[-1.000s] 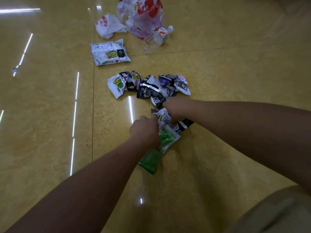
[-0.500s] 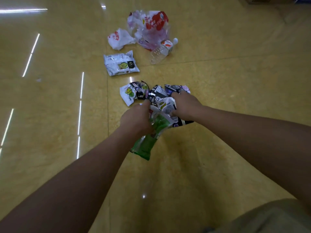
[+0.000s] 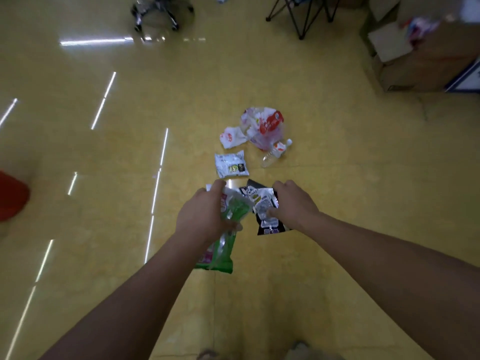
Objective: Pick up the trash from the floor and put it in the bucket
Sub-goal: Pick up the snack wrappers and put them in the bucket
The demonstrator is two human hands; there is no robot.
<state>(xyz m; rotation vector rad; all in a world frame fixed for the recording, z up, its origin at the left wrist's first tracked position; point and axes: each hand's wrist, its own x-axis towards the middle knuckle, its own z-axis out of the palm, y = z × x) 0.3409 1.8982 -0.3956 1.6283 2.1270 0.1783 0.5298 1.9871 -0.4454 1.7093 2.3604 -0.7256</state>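
Observation:
My left hand [image 3: 201, 216] is closed on a bunch of green wrappers [image 3: 220, 253] that hang down from it above the yellow floor. My right hand [image 3: 293, 203] grips several black and silver snack wrappers [image 3: 265, 211], also lifted off the floor. On the floor beyond lie a white packet [image 3: 231, 164], a white crumpled bag [image 3: 231, 136], a clear bag with red print [image 3: 265, 126] and a clear plastic bottle [image 3: 276, 150]. A red object [image 3: 11, 196], possibly the bucket, shows blurred at the left edge.
Cardboard boxes [image 3: 420, 53] stand at the far right. Black folding chair legs [image 3: 301, 14] and an office chair base [image 3: 158, 14] stand at the back. My shoes show at the bottom edge.
Both hands have risen from the floor with wrappers in them. The view has lifted and pulled back, so the room's far side and the red object at the left appear.

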